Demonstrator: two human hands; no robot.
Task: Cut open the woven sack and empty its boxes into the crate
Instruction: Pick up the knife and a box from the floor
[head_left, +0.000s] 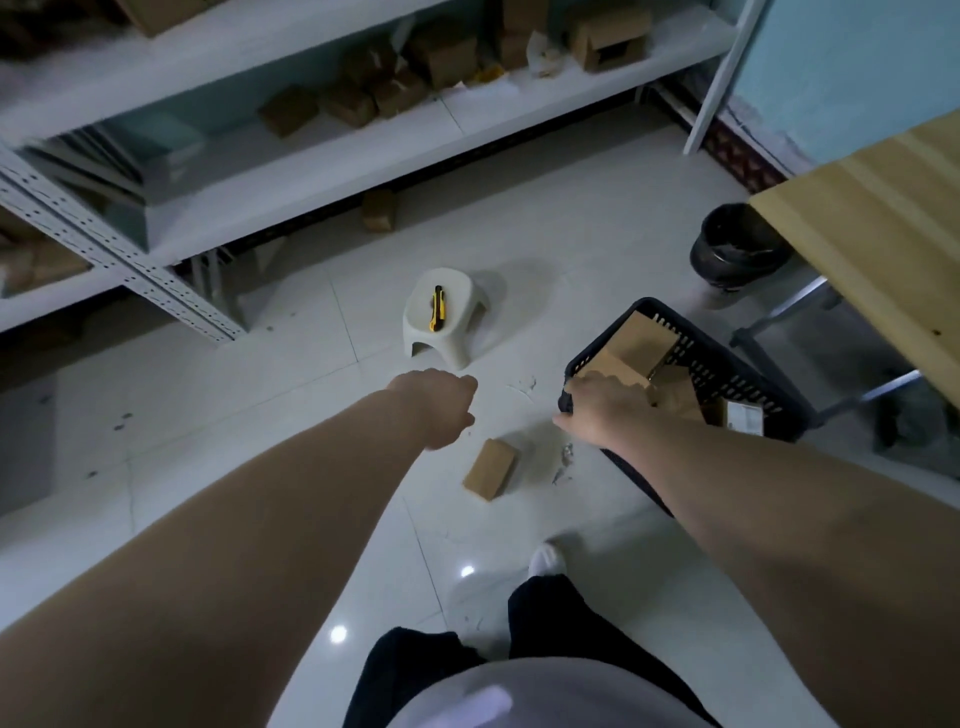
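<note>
A dark plastic crate (737, 384) stands on the floor at the right with several brown cardboard boxes (631, 345) inside. My right hand (597, 410) grips the crate's near left rim. One small brown box (491, 467) lies on the tiles just left of the crate, below and between my hands. My left hand (441, 408) hangs above the floor near that box, its fingers curled under and out of sight, with nothing visible in it. A yellow and black utility knife (437, 308) rests on a small white stool (447, 317). No woven sack is in view.
White metal shelving (311, 156) with brown boxes runs along the back and left. A black bin (735, 244) stands beside a wooden table (872, 228) at the right. A lone box (378, 209) lies under the shelf. My feet and dark trousers (545, 597) are below.
</note>
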